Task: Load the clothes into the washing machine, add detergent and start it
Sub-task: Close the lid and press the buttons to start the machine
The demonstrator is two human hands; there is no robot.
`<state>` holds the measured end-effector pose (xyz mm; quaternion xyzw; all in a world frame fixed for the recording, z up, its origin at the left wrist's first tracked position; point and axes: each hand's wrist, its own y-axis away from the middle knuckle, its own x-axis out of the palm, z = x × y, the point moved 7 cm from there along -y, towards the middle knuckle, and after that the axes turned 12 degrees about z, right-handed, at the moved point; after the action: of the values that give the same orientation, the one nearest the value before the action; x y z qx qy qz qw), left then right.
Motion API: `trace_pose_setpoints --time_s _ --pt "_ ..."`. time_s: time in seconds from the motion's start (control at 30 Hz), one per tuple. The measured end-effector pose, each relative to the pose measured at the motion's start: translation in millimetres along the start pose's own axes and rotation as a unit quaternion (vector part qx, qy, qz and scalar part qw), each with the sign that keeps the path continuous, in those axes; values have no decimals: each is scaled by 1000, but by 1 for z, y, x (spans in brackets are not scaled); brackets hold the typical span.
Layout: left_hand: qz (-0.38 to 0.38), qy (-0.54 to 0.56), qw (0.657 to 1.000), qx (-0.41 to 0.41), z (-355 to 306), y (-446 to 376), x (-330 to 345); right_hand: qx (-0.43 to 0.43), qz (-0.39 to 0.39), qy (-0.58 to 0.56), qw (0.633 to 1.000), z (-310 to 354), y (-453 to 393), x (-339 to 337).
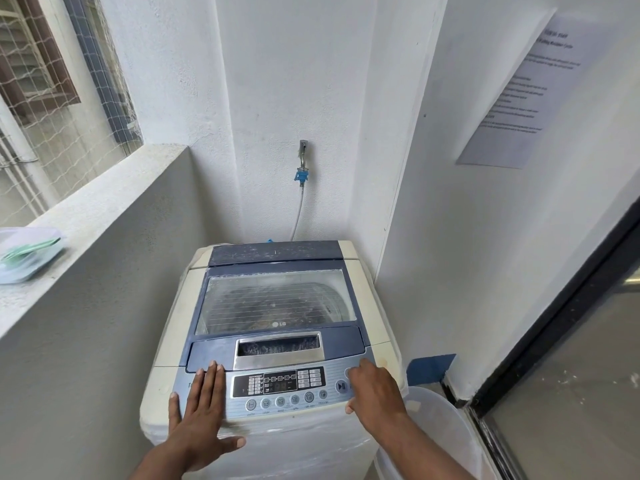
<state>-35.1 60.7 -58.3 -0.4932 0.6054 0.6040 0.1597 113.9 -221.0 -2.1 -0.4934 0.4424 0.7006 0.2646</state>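
Both hands, left (199, 407) and right (375, 388), rest flat on the washing machine (277, 344) control panel (277, 386).

This is a home utility balcony or wash area. A top-loading washing machine (277, 327) stands in a narrow corner of white plastered walls (433, 237), fed by a hose (298, 216) from a wall tap (303, 150). To the left a low ledge (104, 202) runs under a netted opening (52, 109) facing another building. A printed notice (519, 91) hangs on the right wall, beside a glass sliding door (571, 375).
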Motion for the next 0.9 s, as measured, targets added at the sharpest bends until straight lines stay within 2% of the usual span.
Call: trace_pose_setpoints --time_s 0.9 --pt "11 -10 1000 9 0 1 4 10 -49 -50 997 -4 21 -4"
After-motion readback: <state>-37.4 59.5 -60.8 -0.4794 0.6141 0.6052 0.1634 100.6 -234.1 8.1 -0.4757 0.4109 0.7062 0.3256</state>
